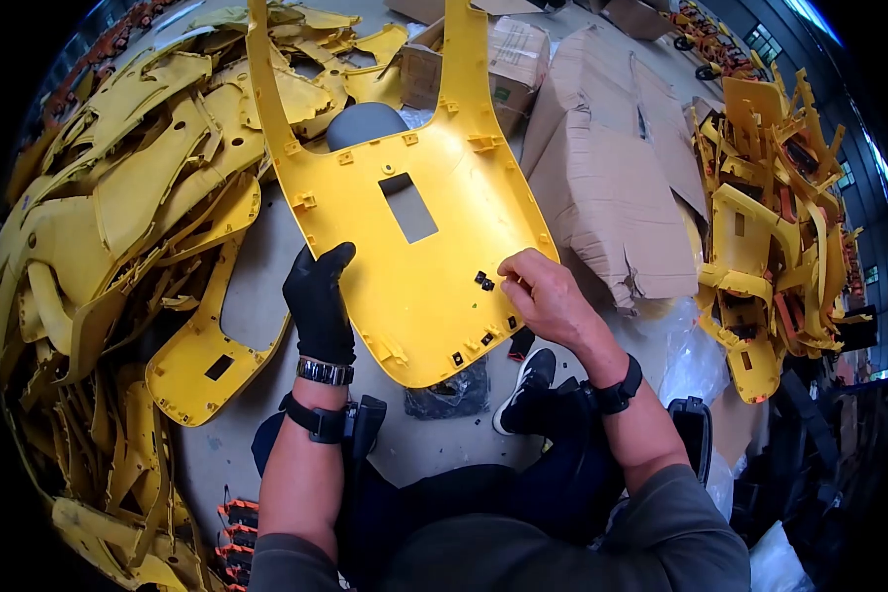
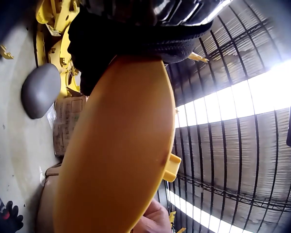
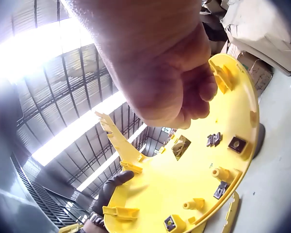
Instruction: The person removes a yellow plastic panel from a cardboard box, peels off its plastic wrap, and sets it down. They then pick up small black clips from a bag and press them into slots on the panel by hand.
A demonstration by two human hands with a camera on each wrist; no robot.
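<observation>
Gripping the left edge of the curved yellow plastic panel (image 1: 385, 286) is your black-gloved left hand (image 1: 321, 304), thumb over the inner face, and the whole piece hangs out in front of you, above the grey concrete floor (image 1: 414, 449), its hollow side turned up towards you. Over on the other side, your bare right hand (image 1: 551, 301) is bunched, fingers curled in together at the lower right edge; whether a clip is tucked inside them, I cannot tell. And look just beside those fingertips: small, loose black clips (image 1: 487, 284) lying on the smooth yellow face, with nothing visible pinning them! That's the danger spot, I'd say. Tip the panel a touch too steeply and they could slide off the rounded lower end; brush them with a knuckle and the same might happen. Down along that rim sit the square black clips in the moulded mounts (image 3: 238, 144), and a hard shove there could bend a mount or knock a clip askew. Watch the grip, too: only the left hand is plainly clamped on, so a push at the far edge could swing the panel round in the glove. Swing it left and it might scrape the heaped yellow panels (image 1: 118, 237); swing it right, and the big brown cardboard box (image 1: 612, 187) is near enough to catch an edge.
</observation>
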